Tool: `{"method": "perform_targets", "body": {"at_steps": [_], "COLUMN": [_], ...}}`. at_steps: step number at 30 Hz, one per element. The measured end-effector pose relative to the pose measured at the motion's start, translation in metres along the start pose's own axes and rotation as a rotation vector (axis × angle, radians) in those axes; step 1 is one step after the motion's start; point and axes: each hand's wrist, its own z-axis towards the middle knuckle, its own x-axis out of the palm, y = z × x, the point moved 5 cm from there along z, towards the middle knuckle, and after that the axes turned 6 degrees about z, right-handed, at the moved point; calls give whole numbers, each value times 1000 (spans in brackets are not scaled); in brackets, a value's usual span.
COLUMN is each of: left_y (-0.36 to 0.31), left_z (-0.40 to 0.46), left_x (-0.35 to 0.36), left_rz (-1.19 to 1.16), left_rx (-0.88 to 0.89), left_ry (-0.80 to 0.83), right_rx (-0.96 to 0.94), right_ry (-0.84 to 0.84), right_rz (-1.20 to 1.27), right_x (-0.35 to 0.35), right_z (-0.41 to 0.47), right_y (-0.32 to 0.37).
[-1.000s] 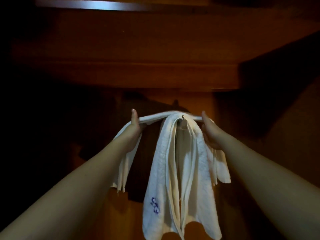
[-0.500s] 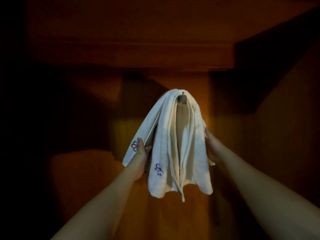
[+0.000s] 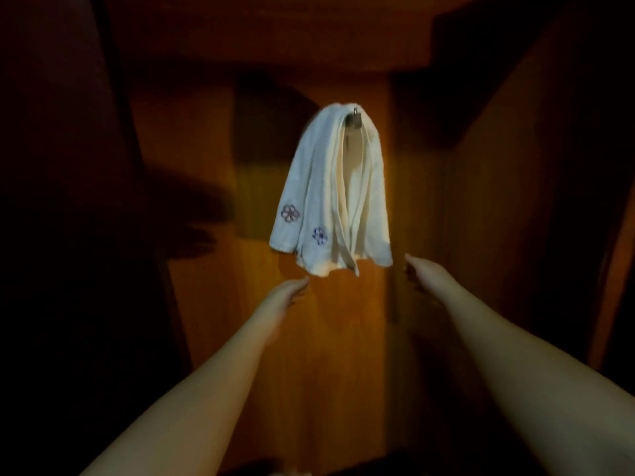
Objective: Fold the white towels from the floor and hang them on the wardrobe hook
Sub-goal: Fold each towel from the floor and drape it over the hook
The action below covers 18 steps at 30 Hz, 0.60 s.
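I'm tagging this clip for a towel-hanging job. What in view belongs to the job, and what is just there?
Job:
white towels, draped over the hook
wardrobe hook
left hand, open, below the towels
right hand, open, below the towels

Just there:
wooden wardrobe panel

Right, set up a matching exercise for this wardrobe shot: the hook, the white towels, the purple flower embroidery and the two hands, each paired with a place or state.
Things:
1. small metal wardrobe hook
2. folded white cotton towels
3. purple embroidered flowers
4. left hand
5. right hand

Places or states:
A. low on the towels' left side
B. open, below the towels' right corner, apart
C. at the top, carrying the cloth
D. draped and hanging free
E. open, below the towels' left hem, apart

Pairs: 1-C, 2-D, 3-A, 4-E, 5-B
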Motion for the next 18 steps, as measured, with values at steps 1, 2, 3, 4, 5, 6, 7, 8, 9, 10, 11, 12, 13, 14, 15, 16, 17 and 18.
{"method": "perform_targets", "body": {"at_steps": [1,2,3,4,5,6,7,8,9,10,11,12,13,14,15,16,17,18], "left_y": [4,9,15,22,30,38,46,53,61,70,79,90,101,112,123,135,146,157], "left_z": [-15,-30,-44,-58,-71,-82,-92,-100,-108,-114,-119,-125,-132,-138,-144,-150,-156,-161], "left_x": [3,7,12,18,26,34,42,51,61,72,84,98,112,128,144,162,182,202], "left_rz": [15,41,84,143,209,271,321,368,418,464,502,528,546,561,576,592,608,621], "left_rx": [-8,-15,-24,-34,-44,-53,-56,-50,-41,-27,-13,-4,1,2,0,-1,-4,-7], "left_ry": [-16,-18,-3,31,80,132,177,213,247,278,308,338,373,411,453,498,546,597], "right_rx": [-13,-23,-32,-36,-32,-20,-7,5,21,37,51,66,85,112,142,172,201,231], "right_ry": [-14,-18,-15,-6,10,32,54,71,81,84,76,59,37,12,-12,-32,-47,-61], "right_rz": [-47,-82,-111,-142,-173,-197,-219,-243,-267,-287,-304,-319,-329,-332,-330,-333,-349,-368], "right_x": [-2,-5,-7,-10,-13,-17,-21,-25,-30,-35,-41,-48,-57,-67,-78,-89,-101,-114], "right_z": [-15,-32,-49,-68,-87,-106,-124,-140,-157,-171,-185,-198,-212,-226,-240,-253,-267,-280], "right_y": [-11,-23,-35,-46,-57,-69,-82,-94,-107,-121,-136,-151,-168,-187,-206,-225,-244,-263]}}
